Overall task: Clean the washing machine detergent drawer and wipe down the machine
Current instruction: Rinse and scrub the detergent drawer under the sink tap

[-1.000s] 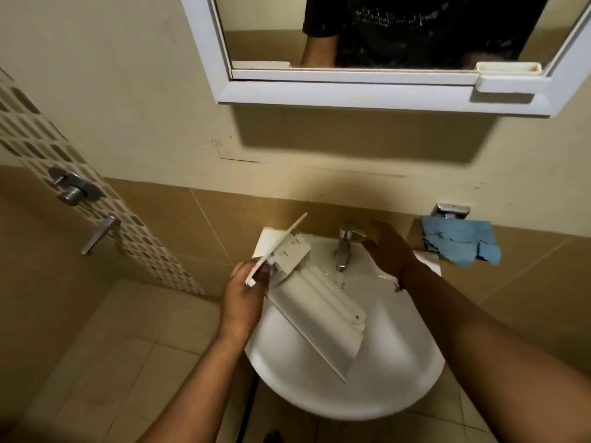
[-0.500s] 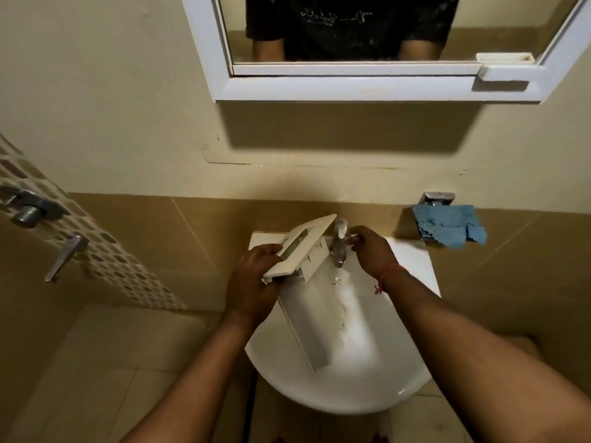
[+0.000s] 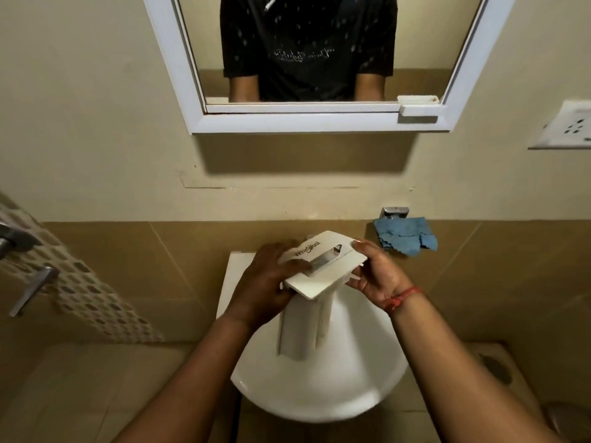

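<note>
Hands (image 3: 265, 282) (image 3: 374, 276) hold drawer (image 3: 323, 266) over white sink (image 3: 319, 401).

A round white ceramic washbasin (image 3: 319, 398) is fixed to a wall whose lower part is covered in tan glazed tiles (image 3: 179, 251), with plain beige painted wall above. A white-framed rectangular mirror (image 3: 307, 121) hangs above the basin and reflects a torso in a black short-sleeved T-shirt (image 3: 307, 49), while a crumpled blue cloth (image 3: 404, 236) hangs from a small chrome wall holder (image 3: 394, 212) just right of the basin. A white wall socket plate (image 3: 564, 126) sits at the far right, and at the left edge chrome shower taps (image 3: 28, 289) stand on a strip of patterned mosaic tile (image 3: 89, 292).
</note>
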Demonstrator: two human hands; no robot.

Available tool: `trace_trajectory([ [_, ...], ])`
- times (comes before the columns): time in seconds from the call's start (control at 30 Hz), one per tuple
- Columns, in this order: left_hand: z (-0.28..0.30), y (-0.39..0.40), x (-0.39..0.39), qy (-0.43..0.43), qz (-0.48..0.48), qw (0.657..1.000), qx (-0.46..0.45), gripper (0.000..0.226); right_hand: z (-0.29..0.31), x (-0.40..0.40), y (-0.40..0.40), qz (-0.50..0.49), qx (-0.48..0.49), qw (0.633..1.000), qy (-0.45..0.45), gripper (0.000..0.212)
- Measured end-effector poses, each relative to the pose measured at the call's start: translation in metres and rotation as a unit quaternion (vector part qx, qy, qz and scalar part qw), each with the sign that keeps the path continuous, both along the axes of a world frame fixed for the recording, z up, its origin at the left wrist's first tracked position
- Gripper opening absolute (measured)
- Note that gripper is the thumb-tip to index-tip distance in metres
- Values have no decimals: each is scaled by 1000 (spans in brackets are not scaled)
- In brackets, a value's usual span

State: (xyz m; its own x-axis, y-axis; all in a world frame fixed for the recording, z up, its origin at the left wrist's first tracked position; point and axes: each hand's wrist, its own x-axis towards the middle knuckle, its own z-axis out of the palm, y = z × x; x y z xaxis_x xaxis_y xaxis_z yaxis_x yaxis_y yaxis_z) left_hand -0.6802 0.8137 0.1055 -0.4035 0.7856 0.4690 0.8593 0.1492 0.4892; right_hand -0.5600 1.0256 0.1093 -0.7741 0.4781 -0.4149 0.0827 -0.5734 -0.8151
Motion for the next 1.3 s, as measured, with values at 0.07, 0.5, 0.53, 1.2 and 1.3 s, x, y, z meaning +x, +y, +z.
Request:
trace_trajectory([
  [0.07, -5, 6, 14, -94, 102, 989, 50, 56, 3, 8, -3, -44, -2, 999, 26, 13],
  [0.5, 8, 41, 120, -664, 266, 621, 320, 29, -1, 62, -38, -190, -6, 978, 83, 25],
  [0.53, 13, 41, 126, -666, 261, 613, 336, 37, -1, 65, -38, -185, -6, 979, 87, 27],
  [1.2, 64, -2, 132, -584, 212, 749, 230, 39, 42, 82, -72, -127, 125, 982, 66, 45],
  [1.3, 69, -10, 126, -584, 207, 746, 245, 39, 54, 82, -82, -138, 136, 977, 83, 33],
])
